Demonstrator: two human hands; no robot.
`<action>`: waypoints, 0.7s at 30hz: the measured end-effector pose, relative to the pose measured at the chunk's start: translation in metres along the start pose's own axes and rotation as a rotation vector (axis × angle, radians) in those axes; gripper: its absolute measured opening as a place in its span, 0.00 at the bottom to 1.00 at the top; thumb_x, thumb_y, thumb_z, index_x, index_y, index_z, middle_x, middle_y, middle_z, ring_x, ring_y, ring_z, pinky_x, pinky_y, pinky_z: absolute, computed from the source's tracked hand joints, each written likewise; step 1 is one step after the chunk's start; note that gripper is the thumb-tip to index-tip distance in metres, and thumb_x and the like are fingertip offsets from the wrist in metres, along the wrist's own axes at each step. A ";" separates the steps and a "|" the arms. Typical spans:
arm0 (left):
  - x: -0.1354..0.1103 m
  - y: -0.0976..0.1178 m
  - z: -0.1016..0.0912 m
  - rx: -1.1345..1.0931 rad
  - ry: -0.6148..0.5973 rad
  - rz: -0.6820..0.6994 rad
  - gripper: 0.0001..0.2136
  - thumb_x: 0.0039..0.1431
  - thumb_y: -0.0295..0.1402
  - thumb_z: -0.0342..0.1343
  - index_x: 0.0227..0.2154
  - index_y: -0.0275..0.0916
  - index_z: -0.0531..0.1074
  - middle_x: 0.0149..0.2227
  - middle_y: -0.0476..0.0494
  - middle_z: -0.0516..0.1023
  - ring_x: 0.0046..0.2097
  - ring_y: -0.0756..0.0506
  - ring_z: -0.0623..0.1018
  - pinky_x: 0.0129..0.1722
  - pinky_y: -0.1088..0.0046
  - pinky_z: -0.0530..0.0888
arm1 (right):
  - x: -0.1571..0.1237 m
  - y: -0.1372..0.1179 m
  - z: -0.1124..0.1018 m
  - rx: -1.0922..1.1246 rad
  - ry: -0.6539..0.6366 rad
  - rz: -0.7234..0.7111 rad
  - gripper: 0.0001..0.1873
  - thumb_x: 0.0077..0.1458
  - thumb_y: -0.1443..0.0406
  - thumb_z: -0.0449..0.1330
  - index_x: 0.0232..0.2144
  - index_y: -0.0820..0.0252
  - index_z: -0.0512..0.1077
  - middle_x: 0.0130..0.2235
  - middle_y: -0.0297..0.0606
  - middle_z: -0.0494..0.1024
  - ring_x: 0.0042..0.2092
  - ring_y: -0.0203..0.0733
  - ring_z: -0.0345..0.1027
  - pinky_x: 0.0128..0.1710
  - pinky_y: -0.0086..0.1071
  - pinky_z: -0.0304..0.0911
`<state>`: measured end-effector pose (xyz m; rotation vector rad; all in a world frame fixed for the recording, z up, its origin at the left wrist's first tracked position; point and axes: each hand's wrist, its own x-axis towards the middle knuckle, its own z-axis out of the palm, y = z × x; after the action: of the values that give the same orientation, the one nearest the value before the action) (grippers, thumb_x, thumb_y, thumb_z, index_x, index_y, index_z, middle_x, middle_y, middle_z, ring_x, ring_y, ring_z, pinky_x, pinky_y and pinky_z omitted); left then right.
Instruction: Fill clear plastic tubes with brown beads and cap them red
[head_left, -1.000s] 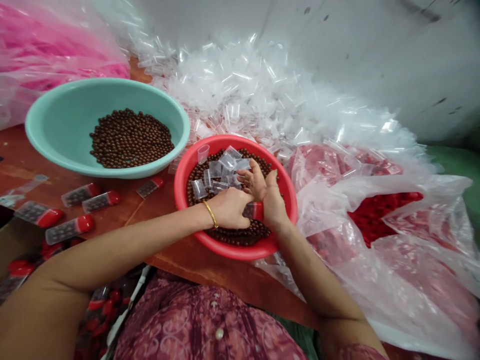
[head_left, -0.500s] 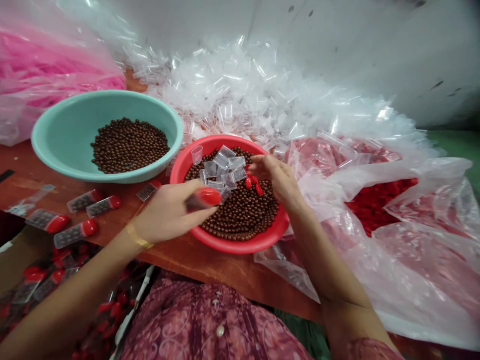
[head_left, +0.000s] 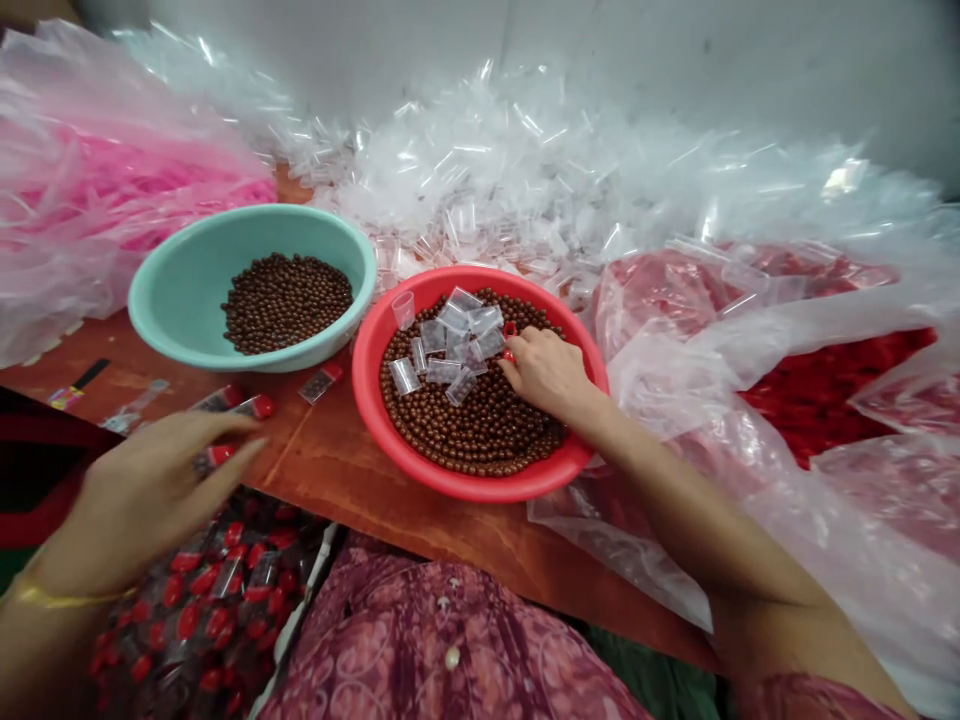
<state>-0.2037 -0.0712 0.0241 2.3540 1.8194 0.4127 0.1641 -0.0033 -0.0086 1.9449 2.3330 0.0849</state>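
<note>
My right hand point(head_left: 551, 372) reaches into the red basin point(head_left: 480, 487), its fingers closed on a small red cap point(head_left: 510, 328) near the right side. Brown beads point(head_left: 480, 430) fill the basin, and several clear plastic tubes point(head_left: 444, 371) lie on top. My left hand point(head_left: 150, 490) is over the table's left part, fingers stretched and apart, with nothing visibly held. Beneath its fingers shows a red-capped tube point(head_left: 217, 457), partly hidden. Just beyond lie further bead-filled tubes with red caps point(head_left: 262, 406); the hand covers part of this group.
A teal basin point(head_left: 172, 275) with brown beads stands at the left. Behind rises a heap of clear tubes point(head_left: 480, 170). A plastic bag of red pieces point(head_left: 840, 390) lies right, a pink-filled bag point(head_left: 150, 180) far left. Below the table edge is a pile of capped tubes point(head_left: 217, 590).
My left hand has moved from the red basin to the left, and the capped tube it held no longer shows in it. My right hand has lowered and closed on a red cap.
</note>
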 end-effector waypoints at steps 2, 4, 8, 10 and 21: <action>0.038 0.055 0.006 0.017 -0.128 0.199 0.13 0.58 0.43 0.46 0.34 0.44 0.73 0.37 0.50 0.79 0.39 0.46 0.76 0.43 0.72 0.70 | 0.001 0.003 0.002 0.007 0.003 0.075 0.19 0.58 0.57 0.51 0.46 0.63 0.68 0.46 0.51 0.72 0.47 0.53 0.67 0.37 0.36 0.62; 0.073 0.104 0.023 0.102 -0.306 0.293 0.15 0.59 0.43 0.45 0.35 0.40 0.73 0.38 0.43 0.79 0.43 0.44 0.77 0.43 0.70 0.70 | 0.003 0.008 0.004 0.039 -0.031 0.105 0.22 0.56 0.55 0.53 0.49 0.62 0.66 0.47 0.50 0.72 0.46 0.52 0.68 0.36 0.36 0.63; 0.121 0.158 0.078 0.248 -0.553 0.302 0.20 0.58 0.45 0.47 0.39 0.34 0.73 0.42 0.31 0.78 0.47 0.37 0.76 0.43 0.65 0.71 | 0.006 0.016 0.008 0.091 -0.071 0.144 0.20 0.56 0.58 0.53 0.48 0.61 0.67 0.46 0.47 0.74 0.47 0.51 0.69 0.37 0.36 0.64; 0.132 0.165 0.099 0.240 -0.615 0.292 0.18 0.56 0.43 0.50 0.41 0.33 0.72 0.45 0.30 0.77 0.48 0.36 0.76 0.43 0.66 0.71 | 0.005 0.017 0.007 0.098 -0.068 0.143 0.22 0.54 0.58 0.54 0.50 0.61 0.66 0.49 0.48 0.72 0.48 0.52 0.69 0.38 0.37 0.65; 0.137 0.153 0.093 0.331 -0.754 0.349 0.11 0.48 0.35 0.51 0.31 0.35 0.75 0.34 0.35 0.79 0.40 0.39 0.78 0.35 0.72 0.71 | 0.007 0.019 0.008 0.173 -0.074 0.194 0.18 0.56 0.66 0.47 0.45 0.65 0.70 0.46 0.52 0.76 0.47 0.55 0.71 0.38 0.39 0.65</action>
<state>-0.0025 0.0268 -0.0051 2.5155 1.1881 -0.7153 0.1822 0.0067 -0.0153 2.2099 2.1647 -0.1774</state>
